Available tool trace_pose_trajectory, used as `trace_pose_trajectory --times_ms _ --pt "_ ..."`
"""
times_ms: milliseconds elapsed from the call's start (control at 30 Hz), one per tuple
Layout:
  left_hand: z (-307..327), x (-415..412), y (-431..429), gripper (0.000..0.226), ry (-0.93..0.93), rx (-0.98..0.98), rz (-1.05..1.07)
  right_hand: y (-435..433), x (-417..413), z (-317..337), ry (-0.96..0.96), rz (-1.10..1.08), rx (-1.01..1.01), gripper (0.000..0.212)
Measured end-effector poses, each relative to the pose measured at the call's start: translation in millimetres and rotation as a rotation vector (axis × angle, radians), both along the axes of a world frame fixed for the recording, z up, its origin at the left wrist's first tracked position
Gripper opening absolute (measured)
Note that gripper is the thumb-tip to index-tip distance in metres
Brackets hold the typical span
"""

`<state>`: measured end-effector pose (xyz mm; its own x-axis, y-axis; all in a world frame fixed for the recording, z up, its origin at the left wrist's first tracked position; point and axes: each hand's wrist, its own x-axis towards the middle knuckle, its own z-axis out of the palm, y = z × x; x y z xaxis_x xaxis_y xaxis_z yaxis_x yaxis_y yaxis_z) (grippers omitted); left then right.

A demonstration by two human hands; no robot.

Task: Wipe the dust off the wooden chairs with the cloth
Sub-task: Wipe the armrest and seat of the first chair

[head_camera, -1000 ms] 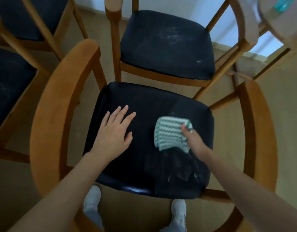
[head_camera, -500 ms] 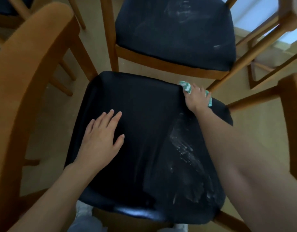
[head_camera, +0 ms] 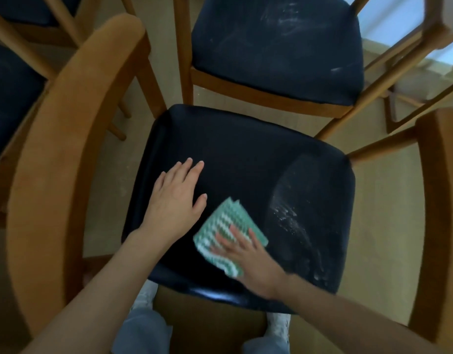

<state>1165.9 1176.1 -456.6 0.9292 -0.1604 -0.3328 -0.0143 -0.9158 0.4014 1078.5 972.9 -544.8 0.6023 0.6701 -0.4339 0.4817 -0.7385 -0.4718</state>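
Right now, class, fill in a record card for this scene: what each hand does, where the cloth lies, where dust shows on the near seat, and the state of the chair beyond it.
left hand: flat on the near chair seat, fingers straight, holding nothing
right hand: presses the cloth onto the seat with straight fingers
cloth: green and white, folded, near the seat's front edge
dust: white streaks on the seat's right side, beside the cloth
far chair seat: dusty smears, neither hand on it

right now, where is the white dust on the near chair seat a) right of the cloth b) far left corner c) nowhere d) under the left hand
a: the white dust streaks lie on the right part of the seat, beside the cloth that the right hand presses flat.
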Motion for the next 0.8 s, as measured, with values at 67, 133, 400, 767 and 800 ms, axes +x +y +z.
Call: trace_pose_trajectory --times_ms 67,133,400,767,800 --pt "7.3 -4.0 -2.4 0.063 -0.007 0.002 -0.011 -3.2 -25.8 9.2 0.137 0.099 -0.016 0.069" --pt "14.2 -8.5 -4.9 0.063 -0.016 -0.003 -0.013 -13.6 -49.8 12.9 0.184 0.221 0.008 0.065" --pt "26.0 -22.7 -4.7 0.063 -0.008 -0.007 -0.009 -18.4 -55.9 45.6 0.558 0.021 -0.031 0.054" --pt "12.0 -1.7 11.6 0.063 0.008 0.013 0.088 -17.0 158.3 89.3 0.443 -1.456 0.915 0.035" --pt "10.2 1.7 14.3 0.063 0.006 0.017 0.124 -13.8 182.1 89.7 0.318 -1.458 0.937 0.038"
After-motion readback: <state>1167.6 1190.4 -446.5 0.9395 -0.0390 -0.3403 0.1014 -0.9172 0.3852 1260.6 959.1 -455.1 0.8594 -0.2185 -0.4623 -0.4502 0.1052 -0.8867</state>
